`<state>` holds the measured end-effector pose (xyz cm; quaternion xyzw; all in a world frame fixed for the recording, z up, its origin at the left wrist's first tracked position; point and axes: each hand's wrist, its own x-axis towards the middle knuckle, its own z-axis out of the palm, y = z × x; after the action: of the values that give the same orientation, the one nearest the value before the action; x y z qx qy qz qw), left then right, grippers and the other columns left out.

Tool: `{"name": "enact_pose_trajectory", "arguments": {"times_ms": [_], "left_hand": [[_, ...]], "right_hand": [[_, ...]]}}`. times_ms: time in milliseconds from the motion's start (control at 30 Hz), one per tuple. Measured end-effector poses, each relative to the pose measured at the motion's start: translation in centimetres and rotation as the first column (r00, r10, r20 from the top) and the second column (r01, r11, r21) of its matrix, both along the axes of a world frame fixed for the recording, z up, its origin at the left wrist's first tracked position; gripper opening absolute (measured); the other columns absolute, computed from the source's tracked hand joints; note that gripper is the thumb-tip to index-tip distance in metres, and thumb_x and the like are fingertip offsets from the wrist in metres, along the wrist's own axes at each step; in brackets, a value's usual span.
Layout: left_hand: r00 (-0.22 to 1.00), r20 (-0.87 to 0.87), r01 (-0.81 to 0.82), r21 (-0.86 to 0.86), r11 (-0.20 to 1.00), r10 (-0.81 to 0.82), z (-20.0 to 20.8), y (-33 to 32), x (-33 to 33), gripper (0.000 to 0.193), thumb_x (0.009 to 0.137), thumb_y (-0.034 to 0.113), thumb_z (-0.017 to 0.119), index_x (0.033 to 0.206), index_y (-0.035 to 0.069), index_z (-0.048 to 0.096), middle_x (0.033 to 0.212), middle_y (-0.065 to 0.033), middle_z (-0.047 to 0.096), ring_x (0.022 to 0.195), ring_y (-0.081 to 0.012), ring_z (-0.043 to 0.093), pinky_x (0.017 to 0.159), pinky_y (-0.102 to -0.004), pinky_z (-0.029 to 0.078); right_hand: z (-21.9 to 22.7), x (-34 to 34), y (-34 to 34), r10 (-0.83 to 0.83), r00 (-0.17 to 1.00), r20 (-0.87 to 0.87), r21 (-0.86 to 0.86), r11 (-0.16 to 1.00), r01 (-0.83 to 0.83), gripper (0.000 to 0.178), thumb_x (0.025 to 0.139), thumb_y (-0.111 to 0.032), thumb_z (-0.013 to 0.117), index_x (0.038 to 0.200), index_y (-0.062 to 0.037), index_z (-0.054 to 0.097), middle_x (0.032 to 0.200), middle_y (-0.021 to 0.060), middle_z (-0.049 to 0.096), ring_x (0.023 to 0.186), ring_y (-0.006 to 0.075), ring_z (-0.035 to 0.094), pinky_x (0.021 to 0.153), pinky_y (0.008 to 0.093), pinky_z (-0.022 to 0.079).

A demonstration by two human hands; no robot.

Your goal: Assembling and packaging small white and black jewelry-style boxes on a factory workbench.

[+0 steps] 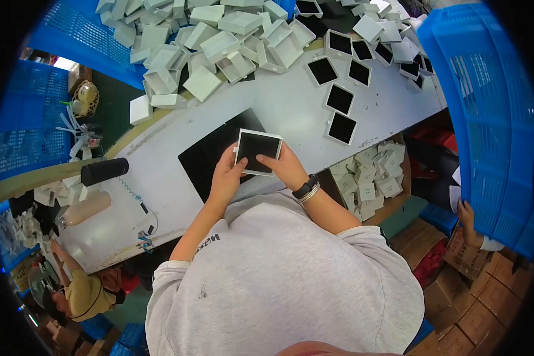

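Observation:
A shallow white box with a black panel inside (258, 145) is held between my two hands, above a black sheet (210, 153) on the table. My left hand (224, 178) grips its left side, thumb at the lower left corner. My right hand (289, 167) wraps the right side, its thumb lying on the black panel; a dark band and bracelets circle that wrist. The undersides of the fingers are hidden behind the box. Similar black-filled boxes (340, 99) lie on the table to the right.
Empty-looking white boxes (219, 44) are heaped at the back. A carton of white boxes (406, 181) stands right of me. A dark cylinder (104, 171) and a pinkish bottle (86, 209) lie left. Blue crates (480, 118) rise right, where another person's hand (467, 219) shows.

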<state>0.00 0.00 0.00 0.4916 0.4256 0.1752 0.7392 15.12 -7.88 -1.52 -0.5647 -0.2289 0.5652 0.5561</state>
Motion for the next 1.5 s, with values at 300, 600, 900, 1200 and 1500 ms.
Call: {"name": "enact_pose_trajectory", "arguments": {"times_ms": [300, 600, 900, 1200, 1500], "left_hand": [[0.869, -0.489, 0.162, 0.42, 0.893, 0.072, -0.3, 3.6, 3.2, 0.033, 0.096, 0.033, 0.045, 0.105, 0.002, 0.056, 0.064, -0.0152, 0.057, 0.057, -0.0317, 0.055, 0.056, -0.038, 0.042], [0.957, -0.242, 0.24, 0.34, 0.909, -0.162, -1.1, 9.9, 6.3, 0.04, 0.083, 0.027, 0.066, 0.114, 0.004, 0.056, 0.093, -0.0111, 0.065, 0.08, -0.024, 0.062, 0.072, -0.032, 0.049], [0.971, -0.233, 0.241, 0.932, 0.271, -0.062, -0.6, 16.9, 15.3, 0.038, 0.074, 0.01, 0.069, 0.111, 0.007, 0.059, 0.111, -0.0098, 0.057, 0.1, -0.0304, 0.054, 0.085, -0.0381, 0.045], [0.801, -0.599, 0.584, 0.784, -0.21, -0.007, -2.0, 20.7, 22.0, 0.019, 0.076, 0.012, 0.066, 0.095, 0.012, 0.065, 0.138, -0.0074, 0.041, 0.133, -0.0282, 0.03, 0.106, -0.0514, 0.022], [0.966, -0.257, 0.235, 0.826, 0.513, -0.028, 3.4, 12.7, 5.6, 0.011, 0.076, 0.0, 0.068, 0.084, 0.006, 0.063, 0.14, -0.0245, 0.035, 0.127, -0.0416, 0.038, 0.101, -0.0405, 0.037]], "right_hand": [[-1.1, 1.7, 3.8, -0.066, 0.957, 0.283, -0.032, 0.996, 0.078, 0.035, 0.091, -0.026, 0.058, 0.112, -0.0006, 0.048, 0.088, 0.0105, 0.063, 0.079, 0.0178, 0.059, 0.073, 0.0306, 0.047], [-0.7, 9.9, 8.0, -0.064, 0.708, 0.704, -0.105, 0.976, 0.192, 0.035, 0.086, -0.031, 0.064, 0.104, -0.0026, 0.055, 0.077, 0.0103, 0.059, 0.065, 0.0159, 0.052, 0.061, 0.0313, 0.045], [-9.7, 30.9, 0.3, -0.898, 0.397, 0.188, -0.095, 0.386, 0.918, 0.038, 0.093, -0.035, 0.054, 0.107, -0.0003, 0.054, 0.106, 0.0121, 0.06, 0.099, 0.0217, 0.058, 0.087, 0.0377, 0.048], [-8.8, 19.9, 3.6, -0.563, 0.436, 0.702, 0.007, 0.617, 0.787, 0.044, 0.083, -0.019, 0.066, 0.12, -0.0027, 0.048, 0.114, 0.013, 0.047, 0.1, 0.0221, 0.051, 0.087, 0.0332, 0.045], [-3.9, 14.5, 9.7, -0.003, 0.653, 0.758, -0.012, 1.0, 0.018, 0.03, 0.083, -0.022, 0.066, 0.105, -0.0026, 0.06, 0.096, 0.0113, 0.061, 0.088, 0.0228, 0.06, 0.078, 0.0325, 0.049]]}}
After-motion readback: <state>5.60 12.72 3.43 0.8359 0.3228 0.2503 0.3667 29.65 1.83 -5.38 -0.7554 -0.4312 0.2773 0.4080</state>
